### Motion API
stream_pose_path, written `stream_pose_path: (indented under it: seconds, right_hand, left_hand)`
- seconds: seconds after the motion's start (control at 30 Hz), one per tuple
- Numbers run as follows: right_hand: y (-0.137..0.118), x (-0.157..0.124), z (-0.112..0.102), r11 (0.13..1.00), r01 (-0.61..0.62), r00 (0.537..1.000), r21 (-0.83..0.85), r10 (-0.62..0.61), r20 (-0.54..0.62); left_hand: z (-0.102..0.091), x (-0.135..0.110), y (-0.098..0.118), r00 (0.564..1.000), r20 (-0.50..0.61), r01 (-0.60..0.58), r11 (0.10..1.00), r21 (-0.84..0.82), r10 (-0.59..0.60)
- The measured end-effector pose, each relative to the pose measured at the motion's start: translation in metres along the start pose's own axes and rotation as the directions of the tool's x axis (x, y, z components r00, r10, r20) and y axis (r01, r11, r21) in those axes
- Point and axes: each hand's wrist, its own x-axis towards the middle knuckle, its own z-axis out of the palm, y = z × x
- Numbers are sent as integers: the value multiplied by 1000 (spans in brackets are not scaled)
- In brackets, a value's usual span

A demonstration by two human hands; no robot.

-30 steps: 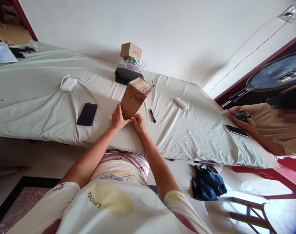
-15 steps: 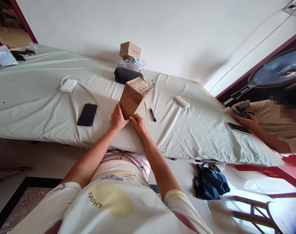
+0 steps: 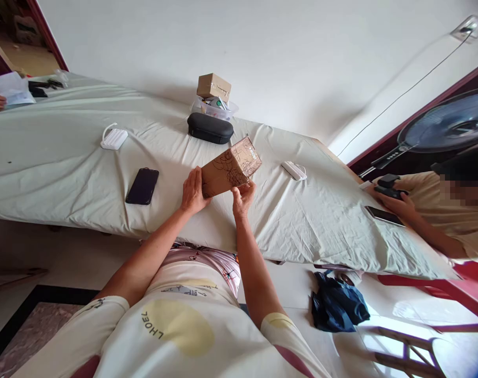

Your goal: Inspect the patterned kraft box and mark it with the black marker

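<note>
A brown cardboard box (image 3: 231,167) with black scribbles on its sides is held just above the cloth-covered table (image 3: 65,157), tipped over towards the right. My left hand (image 3: 193,191) grips its near left end. My right hand (image 3: 243,195) supports it from below, fingers curled on its underside. A black phone (image 3: 142,186) lies on the cloth to the left of my left hand. The black pen is hidden behind the box and my right hand.
A black case (image 3: 209,128), a clear tub (image 3: 215,108) with a small cardboard box (image 3: 213,86) on top stand at the far edge. Two white devices (image 3: 113,138) (image 3: 294,170) lie on the cloth. At right a person holds a black gadget (image 3: 388,186) beside a phone (image 3: 384,216); a fan (image 3: 447,123) stands behind.
The box has tipped from nearly upright to lying towards the right. My right hand moved right and under it; my left hand stayed on its near end.
</note>
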Motion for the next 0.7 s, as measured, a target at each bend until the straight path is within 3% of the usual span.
stream_pose_path:
  seconds: [0.1,0.2,0.47,0.7]
  right_hand:
    - [1,2,-2,997,56,995,46,-52,-89]
    - [-2,6,-4,995,62,994,77,-55,-93]
    - [-7,23,-14,985,-54,996,167,41,78]
    - [5,39,-27,964,-184,982,194,189,-10]
  left_hand:
    - [3,-1,-2,999,-14,-46,999,22,47]
    - [7,-1,-7,995,-39,-94,996,8,95]
    - [8,2,-23,991,-61,-123,983,-138,115]
    - [8,3,-29,984,-80,-176,953,-248,161]
